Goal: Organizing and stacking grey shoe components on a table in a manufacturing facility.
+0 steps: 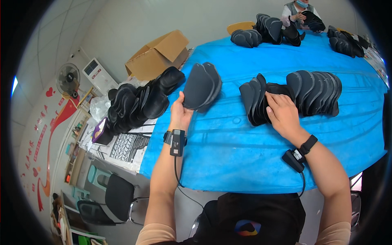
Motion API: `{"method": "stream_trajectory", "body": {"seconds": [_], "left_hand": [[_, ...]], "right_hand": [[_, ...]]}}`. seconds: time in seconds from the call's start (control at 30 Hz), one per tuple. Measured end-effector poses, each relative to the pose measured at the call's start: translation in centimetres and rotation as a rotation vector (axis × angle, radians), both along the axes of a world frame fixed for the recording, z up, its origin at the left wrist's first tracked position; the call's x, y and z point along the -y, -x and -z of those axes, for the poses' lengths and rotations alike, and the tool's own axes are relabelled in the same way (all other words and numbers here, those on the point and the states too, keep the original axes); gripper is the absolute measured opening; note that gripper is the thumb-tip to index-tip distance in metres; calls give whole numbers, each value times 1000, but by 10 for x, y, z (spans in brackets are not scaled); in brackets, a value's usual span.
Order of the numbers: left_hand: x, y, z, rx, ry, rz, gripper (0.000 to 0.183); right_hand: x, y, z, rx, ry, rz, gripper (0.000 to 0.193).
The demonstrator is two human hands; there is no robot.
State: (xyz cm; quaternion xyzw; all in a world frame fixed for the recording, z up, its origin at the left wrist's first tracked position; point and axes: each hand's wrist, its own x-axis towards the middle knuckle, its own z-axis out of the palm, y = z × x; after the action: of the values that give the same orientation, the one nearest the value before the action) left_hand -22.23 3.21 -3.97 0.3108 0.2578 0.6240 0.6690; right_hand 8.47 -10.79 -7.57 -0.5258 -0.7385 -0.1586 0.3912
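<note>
My left hand [181, 113] holds a small set of dark grey curved pieces [199, 86] by their lower edge, a little above the blue-covered table. The pieces have rounded outlines and lie nested together; they look like cap brims. My right hand [283, 114] rests on a row of similar pieces, its fingers stretched out and touching them. To the left of those fingers stands a short group of upright pieces [254, 100]. On their right, a longer nested row [316, 93] leans together. What lies under my right palm is hidden.
The blue cover [220, 151] spreads over the table. A large heap of black pieces [141, 100] lies at its left edge, before an open cardboard box [157, 57]. At the far side a person [300, 16] holds a black piece near more stacks [267, 28]. Chairs [118, 196] stand lower left.
</note>
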Motion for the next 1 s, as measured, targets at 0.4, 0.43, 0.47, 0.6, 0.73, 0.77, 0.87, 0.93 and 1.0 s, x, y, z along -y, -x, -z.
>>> {"method": "stream_trajectory", "body": {"seconds": [0.4,0.43,0.47,0.6,0.73,0.77,0.87,0.93,1.0], "left_hand": [[-30,49,22,-10,278,-282,45],[-29,50,22,-31,352,-306,50],[-27,52,22,-32,354,-309,50],[-28,68,20,-505,452,-314,58],[-48,98,45,-1204,71,-663,64],[-59,111,53,-1351,-207,-839,63],[-60,107,60,-1250,-686,-589,62],[-48,90,60,-1281,-743,-557,70],[-19,66,38,-1454,-833,-469,82]], "right_hand": [[0,1,-1,8,25,-4,44],[1,0,-1,9,28,2,44],[0,0,0,7,29,0,44],[2,0,-1,15,41,10,46],[4,2,-4,15,42,3,47],[2,5,-5,8,34,-3,47],[2,5,-5,-2,41,-3,48],[3,3,-4,-1,57,-6,48],[4,-2,-2,4,64,13,48]]}}
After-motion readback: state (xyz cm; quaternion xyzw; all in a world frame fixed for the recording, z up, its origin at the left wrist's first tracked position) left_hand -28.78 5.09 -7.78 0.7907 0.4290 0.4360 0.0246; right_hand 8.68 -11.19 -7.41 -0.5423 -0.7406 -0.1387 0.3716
